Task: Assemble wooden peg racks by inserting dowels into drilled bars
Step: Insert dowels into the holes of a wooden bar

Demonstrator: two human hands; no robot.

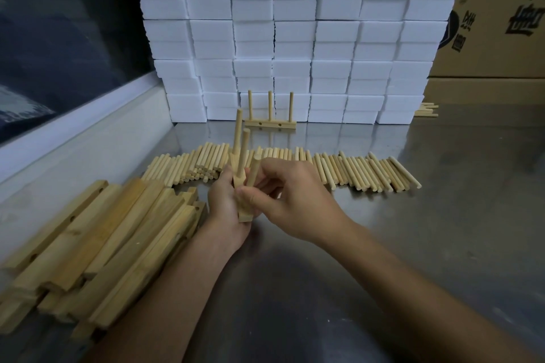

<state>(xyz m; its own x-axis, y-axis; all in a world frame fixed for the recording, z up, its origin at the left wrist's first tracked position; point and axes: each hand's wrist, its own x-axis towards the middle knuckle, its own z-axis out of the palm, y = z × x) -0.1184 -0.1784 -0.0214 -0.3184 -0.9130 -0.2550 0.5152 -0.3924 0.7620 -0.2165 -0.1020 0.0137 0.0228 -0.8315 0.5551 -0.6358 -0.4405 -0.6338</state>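
The left hand grips a pale drilled wooden bar above the steel table, two round dowels already standing in it. The right hand pinches a third dowel. One finished three-peg wooden rack stands behind.

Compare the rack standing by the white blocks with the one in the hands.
The standing rack rests on the steel table with three upright dowels seated; the held rack is off the table in the left hand with only two seated. The right hand pinches its third dowel, not visibly seated. The standing rack shows its long side; the held one points away. Both are pale wood.
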